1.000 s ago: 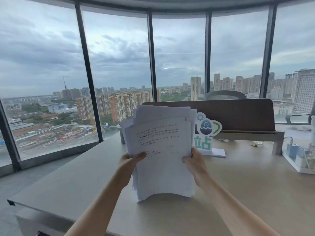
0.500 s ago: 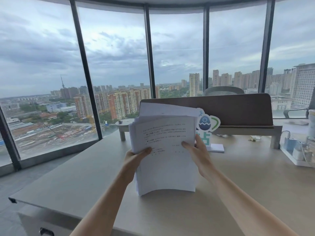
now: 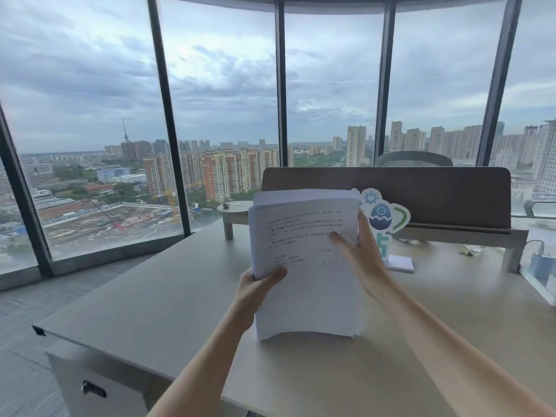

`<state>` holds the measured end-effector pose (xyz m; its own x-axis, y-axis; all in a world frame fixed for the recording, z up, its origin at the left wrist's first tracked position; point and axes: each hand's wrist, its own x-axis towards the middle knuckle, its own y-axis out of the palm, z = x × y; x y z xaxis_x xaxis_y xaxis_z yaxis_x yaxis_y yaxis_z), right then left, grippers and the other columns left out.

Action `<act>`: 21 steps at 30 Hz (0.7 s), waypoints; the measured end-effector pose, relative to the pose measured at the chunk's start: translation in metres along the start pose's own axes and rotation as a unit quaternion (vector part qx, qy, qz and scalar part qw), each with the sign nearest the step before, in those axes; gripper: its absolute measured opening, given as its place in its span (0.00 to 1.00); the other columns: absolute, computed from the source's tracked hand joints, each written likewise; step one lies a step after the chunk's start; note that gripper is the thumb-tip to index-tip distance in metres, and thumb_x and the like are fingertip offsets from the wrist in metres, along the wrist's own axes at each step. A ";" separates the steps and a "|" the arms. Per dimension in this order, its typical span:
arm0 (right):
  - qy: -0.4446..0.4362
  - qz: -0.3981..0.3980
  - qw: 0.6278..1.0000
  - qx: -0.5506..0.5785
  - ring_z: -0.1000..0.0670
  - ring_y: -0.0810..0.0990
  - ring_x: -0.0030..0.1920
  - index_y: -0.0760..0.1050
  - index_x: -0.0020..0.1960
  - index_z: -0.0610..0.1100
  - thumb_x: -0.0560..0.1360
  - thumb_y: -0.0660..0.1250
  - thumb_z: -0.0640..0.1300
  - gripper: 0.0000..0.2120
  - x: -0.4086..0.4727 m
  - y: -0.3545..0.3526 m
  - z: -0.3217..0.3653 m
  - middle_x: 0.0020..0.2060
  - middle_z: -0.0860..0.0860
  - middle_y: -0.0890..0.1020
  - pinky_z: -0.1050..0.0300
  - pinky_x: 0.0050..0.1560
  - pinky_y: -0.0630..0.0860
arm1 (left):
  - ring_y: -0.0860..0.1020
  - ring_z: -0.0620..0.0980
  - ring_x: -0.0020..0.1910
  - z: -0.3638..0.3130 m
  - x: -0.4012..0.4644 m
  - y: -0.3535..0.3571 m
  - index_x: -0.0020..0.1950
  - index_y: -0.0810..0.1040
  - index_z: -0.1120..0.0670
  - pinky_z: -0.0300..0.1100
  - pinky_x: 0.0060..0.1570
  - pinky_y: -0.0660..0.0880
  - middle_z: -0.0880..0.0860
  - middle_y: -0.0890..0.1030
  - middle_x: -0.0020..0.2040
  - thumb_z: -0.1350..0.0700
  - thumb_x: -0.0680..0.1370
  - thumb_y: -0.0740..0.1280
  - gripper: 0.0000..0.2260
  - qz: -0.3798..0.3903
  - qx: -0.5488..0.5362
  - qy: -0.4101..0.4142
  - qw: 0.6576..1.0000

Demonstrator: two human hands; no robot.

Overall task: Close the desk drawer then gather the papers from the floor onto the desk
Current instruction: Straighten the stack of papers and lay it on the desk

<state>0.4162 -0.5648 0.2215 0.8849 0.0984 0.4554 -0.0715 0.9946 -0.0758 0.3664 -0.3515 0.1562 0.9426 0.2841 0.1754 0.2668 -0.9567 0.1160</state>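
A thick stack of white printed papers point(image 3: 304, 281) stands upright on its bottom edge on the beige desk point(image 3: 156, 296), its lower edge curved where it meets the top. My left hand point(image 3: 255, 290) pinches the stack's left edge low down, thumb on the front page. My right hand point(image 3: 361, 254) holds the right edge higher up, thumb across the printed text. Below the desk's left corner a grey drawer cabinet point(image 3: 99, 383) shows a dark handle; its front looks flush.
A brown monitor riser point(image 3: 391, 197) spans the back of the desk. A cut-out sign point(image 3: 385, 218) on a white base stands just behind the papers. White and blue devices point(image 3: 541, 266) sit at the right edge. Floor-to-ceiling windows ring the room; grey floor lies left.
The stack has been squared up and stands more upright. My right hand slid higher along its right edge. The view has dropped a little, showing the drawer cabinet.
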 end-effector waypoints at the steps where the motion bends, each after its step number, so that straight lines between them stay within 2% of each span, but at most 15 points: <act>1: -0.011 0.002 1.000 -0.009 0.50 0.78 0.64 0.60 0.71 0.70 0.73 0.71 0.47 0.35 0.003 0.000 0.004 0.64 0.58 0.79 0.38 0.63 0.77 | 0.85 0.51 0.41 0.003 0.000 0.000 0.48 0.85 0.55 0.42 0.40 0.81 0.53 0.88 0.43 0.57 0.70 0.77 0.08 -0.001 -0.001 -0.005 1.000; 4: -0.046 -0.005 0.998 -0.052 0.48 0.68 0.74 0.47 0.68 0.81 0.70 0.71 0.55 0.42 0.013 -0.003 0.011 0.77 0.57 0.65 0.36 0.70 0.69 | 0.86 0.55 0.44 0.008 0.001 -0.003 0.49 0.85 0.56 0.45 0.43 0.82 0.55 0.88 0.46 0.56 0.70 0.77 0.10 -0.002 -0.007 -0.011 1.000; 6: -0.080 -0.018 0.993 -0.087 0.47 0.67 0.75 0.47 0.69 0.79 0.72 0.71 0.52 0.42 0.019 -0.005 0.015 0.78 0.57 0.63 0.36 0.71 0.67 | 0.86 0.55 0.45 0.009 0.002 -0.004 0.50 0.85 0.56 0.46 0.44 0.82 0.56 0.88 0.46 0.56 0.70 0.77 0.10 0.001 -0.010 -0.011 1.000; 8: -0.127 -0.018 0.984 -0.125 0.52 0.66 0.75 0.52 0.75 0.70 0.75 0.70 0.47 0.39 0.020 -0.005 0.019 0.76 0.61 0.64 0.44 0.73 0.65 | 0.85 0.55 0.46 0.010 0.003 -0.005 0.49 0.85 0.56 0.48 0.47 0.83 0.56 0.88 0.47 0.56 0.70 0.77 0.09 0.005 -0.012 -0.012 1.000; 10: -0.162 -0.010 0.972 -0.168 0.61 0.66 0.70 0.61 0.76 0.59 0.77 0.69 0.47 0.31 0.021 -0.004 0.019 0.71 0.63 0.67 0.51 0.71 0.64 | 0.85 0.57 0.47 0.014 0.003 -0.006 0.49 0.85 0.56 0.51 0.50 0.82 0.58 0.87 0.48 0.55 0.69 0.77 0.11 0.006 -0.011 -0.015 1.000; 13: -0.172 -0.035 0.962 -0.207 0.59 0.71 0.61 0.73 0.70 0.54 0.77 0.68 0.48 0.21 0.021 -0.002 0.015 0.65 0.55 0.77 0.46 0.69 0.68 | 0.85 0.59 0.47 0.020 0.002 -0.006 0.49 0.86 0.57 0.51 0.48 0.82 0.59 0.87 0.48 0.52 0.66 0.77 0.15 0.000 -0.008 -0.020 1.000; 15: -0.167 -0.040 0.964 -0.202 0.59 0.70 0.63 0.72 0.70 0.54 0.77 0.69 0.47 0.22 0.022 -0.002 0.015 0.66 0.53 0.77 0.44 0.71 0.67 | 0.85 0.61 0.48 0.024 0.003 -0.006 0.50 0.85 0.58 0.54 0.50 0.82 0.60 0.87 0.49 0.53 0.66 0.78 0.15 -0.003 -0.016 -0.027 1.000; 17: -0.142 -0.024 0.974 -0.173 0.56 0.68 0.69 0.63 0.74 0.59 0.76 0.70 0.48 0.30 0.022 -0.001 0.013 0.73 0.55 0.71 0.45 0.73 0.64 | 0.85 0.61 0.48 0.026 0.003 -0.005 0.50 0.85 0.58 0.55 0.50 0.82 0.61 0.87 0.49 0.53 0.66 0.78 0.15 -0.005 -0.026 -0.032 0.999; 19: -0.080 -0.024 0.991 -0.101 0.50 0.68 0.73 0.55 0.74 0.66 0.73 0.72 0.51 0.37 0.019 -0.001 0.009 0.75 0.54 0.67 0.43 0.73 0.65 | 0.85 0.60 0.47 0.027 0.003 -0.004 0.50 0.85 0.58 0.53 0.48 0.82 0.61 0.87 0.48 0.55 0.68 0.78 0.13 -0.007 -0.033 -0.036 0.999; 21: 0.004 -0.040 0.999 -0.005 0.47 0.77 0.66 0.59 0.71 0.64 0.69 0.73 0.55 0.35 0.013 -0.001 -0.007 0.68 0.53 0.76 0.37 0.65 0.74 | 0.85 0.58 0.45 0.027 0.003 -0.003 0.50 0.85 0.58 0.51 0.47 0.82 0.60 0.87 0.48 0.56 0.69 0.77 0.11 -0.009 -0.038 -0.040 0.998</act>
<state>0.4308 -0.5649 0.2216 0.8911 0.0186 0.4534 0.0043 0.9988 -0.0493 0.3734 -0.3493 0.1298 0.9519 0.2916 0.0943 0.2700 -0.9435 0.1922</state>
